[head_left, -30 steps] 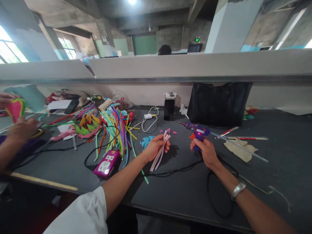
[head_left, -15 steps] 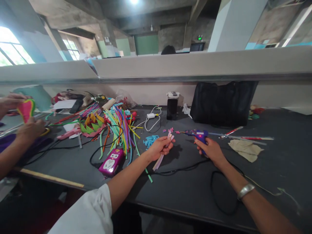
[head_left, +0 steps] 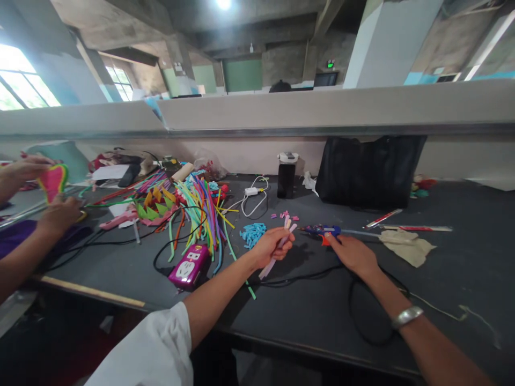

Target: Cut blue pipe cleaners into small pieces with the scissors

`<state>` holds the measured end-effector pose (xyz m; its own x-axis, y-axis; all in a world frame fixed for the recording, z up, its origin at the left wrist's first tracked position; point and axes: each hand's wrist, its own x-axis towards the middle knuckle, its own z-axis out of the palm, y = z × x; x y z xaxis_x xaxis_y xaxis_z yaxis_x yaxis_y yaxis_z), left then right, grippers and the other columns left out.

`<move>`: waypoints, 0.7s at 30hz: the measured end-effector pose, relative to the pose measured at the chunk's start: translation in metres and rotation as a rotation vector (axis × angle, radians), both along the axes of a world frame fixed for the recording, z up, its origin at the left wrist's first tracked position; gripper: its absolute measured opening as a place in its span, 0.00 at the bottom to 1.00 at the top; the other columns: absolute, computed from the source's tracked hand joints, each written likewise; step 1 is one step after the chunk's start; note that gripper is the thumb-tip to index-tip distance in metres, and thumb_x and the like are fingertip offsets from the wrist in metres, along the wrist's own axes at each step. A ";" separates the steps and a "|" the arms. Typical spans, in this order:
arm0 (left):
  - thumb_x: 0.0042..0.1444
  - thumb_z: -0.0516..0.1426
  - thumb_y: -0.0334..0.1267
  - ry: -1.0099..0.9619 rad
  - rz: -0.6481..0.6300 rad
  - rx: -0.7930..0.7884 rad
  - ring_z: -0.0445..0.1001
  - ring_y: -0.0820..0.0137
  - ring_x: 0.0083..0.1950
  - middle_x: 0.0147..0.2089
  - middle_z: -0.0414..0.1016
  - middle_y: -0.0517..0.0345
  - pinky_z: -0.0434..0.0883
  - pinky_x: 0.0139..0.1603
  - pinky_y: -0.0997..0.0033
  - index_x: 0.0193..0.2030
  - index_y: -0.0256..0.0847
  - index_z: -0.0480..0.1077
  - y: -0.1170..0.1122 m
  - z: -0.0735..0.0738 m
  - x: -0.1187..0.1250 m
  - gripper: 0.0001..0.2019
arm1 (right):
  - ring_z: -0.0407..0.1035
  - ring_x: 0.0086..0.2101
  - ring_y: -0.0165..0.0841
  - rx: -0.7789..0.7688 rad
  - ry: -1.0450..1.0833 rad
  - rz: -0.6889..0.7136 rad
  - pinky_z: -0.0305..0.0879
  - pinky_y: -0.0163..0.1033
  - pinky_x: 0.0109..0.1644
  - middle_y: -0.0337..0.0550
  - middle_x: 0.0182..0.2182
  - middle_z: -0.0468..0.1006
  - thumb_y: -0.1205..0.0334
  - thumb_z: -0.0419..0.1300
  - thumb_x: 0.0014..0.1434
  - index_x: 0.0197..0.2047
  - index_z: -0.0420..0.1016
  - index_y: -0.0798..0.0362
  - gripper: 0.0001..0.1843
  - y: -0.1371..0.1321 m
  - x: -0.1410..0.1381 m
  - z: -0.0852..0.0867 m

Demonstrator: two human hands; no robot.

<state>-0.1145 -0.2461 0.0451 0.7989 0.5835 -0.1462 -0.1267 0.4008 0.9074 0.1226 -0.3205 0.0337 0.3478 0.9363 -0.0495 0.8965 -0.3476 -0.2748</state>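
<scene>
My left hand (head_left: 269, 247) is closed around a small bundle of pale pink foam strips (head_left: 281, 241), held just above the dark table (head_left: 306, 305). My right hand (head_left: 351, 252) rests on the handle of a purple glue gun (head_left: 322, 231), which lies on its side on the table with its nozzle pointing left. The fingers curl over the handle. A black cord (head_left: 362, 311) runs from the gun toward the table's front edge.
A pile of coloured foam strips (head_left: 197, 206) and a pink power strip (head_left: 189, 266) lie to the left. A black bag (head_left: 368, 169), a dark bottle (head_left: 286, 176), a charger (head_left: 251, 192), glue sticks (head_left: 402, 228) and a cloth (head_left: 408, 244) sit behind. Another person's hands (head_left: 48, 209) work at far left.
My right hand has lowered the glue gun from upright to lying flat on the table. My left hand has stayed in place with the pink strips.
</scene>
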 end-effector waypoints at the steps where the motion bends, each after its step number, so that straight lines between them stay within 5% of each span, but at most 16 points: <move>1: 0.57 0.54 0.44 -0.011 0.011 -0.016 0.46 0.83 0.14 0.19 0.58 0.68 0.44 0.15 0.81 0.35 0.37 0.64 0.000 0.001 0.000 0.11 | 0.73 0.43 0.44 -0.010 -0.010 -0.002 0.64 0.43 0.45 0.56 0.38 0.79 0.40 0.37 0.64 0.36 0.77 0.55 0.34 -0.001 -0.002 0.001; 6: 0.56 0.55 0.42 -0.029 0.033 -0.042 0.48 0.83 0.15 0.20 0.59 0.67 0.44 0.16 0.81 0.35 0.37 0.64 0.000 0.003 0.001 0.09 | 0.75 0.37 0.47 0.001 -0.166 -0.122 0.65 0.46 0.40 0.60 0.34 0.79 0.38 0.38 0.63 0.35 0.78 0.57 0.36 -0.013 -0.010 0.012; 9: 0.56 0.55 0.43 -0.017 0.033 -0.012 0.47 0.83 0.15 0.20 0.59 0.68 0.44 0.15 0.81 0.35 0.37 0.64 -0.003 0.001 0.003 0.10 | 0.74 0.36 0.46 0.255 -0.224 -0.134 0.65 0.46 0.38 0.59 0.34 0.78 0.43 0.42 0.63 0.35 0.77 0.57 0.31 -0.016 -0.017 0.021; 12: 0.57 0.55 0.46 0.011 0.031 0.028 0.46 0.84 0.14 0.20 0.60 0.67 0.43 0.14 0.80 0.36 0.37 0.64 -0.006 0.001 0.004 0.12 | 0.73 0.34 0.38 0.461 0.158 0.035 0.64 0.39 0.35 0.50 0.34 0.79 0.44 0.50 0.61 0.42 0.76 0.54 0.24 -0.008 -0.032 0.030; 15: 0.57 0.54 0.48 0.050 0.003 0.086 0.46 0.83 0.13 0.19 0.61 0.66 0.43 0.14 0.80 0.36 0.37 0.65 -0.010 0.002 0.005 0.14 | 0.69 0.25 0.31 0.371 0.636 0.241 0.62 0.35 0.29 0.43 0.29 0.78 0.42 0.56 0.56 0.46 0.75 0.54 0.25 0.009 -0.052 0.038; 18: 0.58 0.53 0.50 0.055 -0.028 0.121 0.47 0.83 0.13 0.18 0.62 0.65 0.43 0.14 0.79 0.37 0.36 0.66 -0.012 0.002 0.005 0.16 | 0.66 0.24 0.29 0.342 0.725 0.406 0.61 0.33 0.29 0.39 0.23 0.75 0.45 0.59 0.54 0.34 0.77 0.54 0.19 0.025 -0.067 0.039; 21: 0.59 0.51 0.50 0.045 -0.011 0.119 0.46 0.83 0.12 0.18 0.63 0.65 0.43 0.14 0.79 0.38 0.37 0.66 -0.010 -0.001 0.005 0.16 | 0.62 0.21 0.27 0.405 0.740 0.346 0.58 0.32 0.26 0.38 0.19 0.72 0.46 0.58 0.54 0.28 0.76 0.55 0.19 0.032 -0.073 0.031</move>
<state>-0.1099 -0.2562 0.0445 0.7994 0.5901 -0.1127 -0.0807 0.2915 0.9532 0.0499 -0.2888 0.0644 0.0543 0.9769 0.2068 0.4790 0.1562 -0.8638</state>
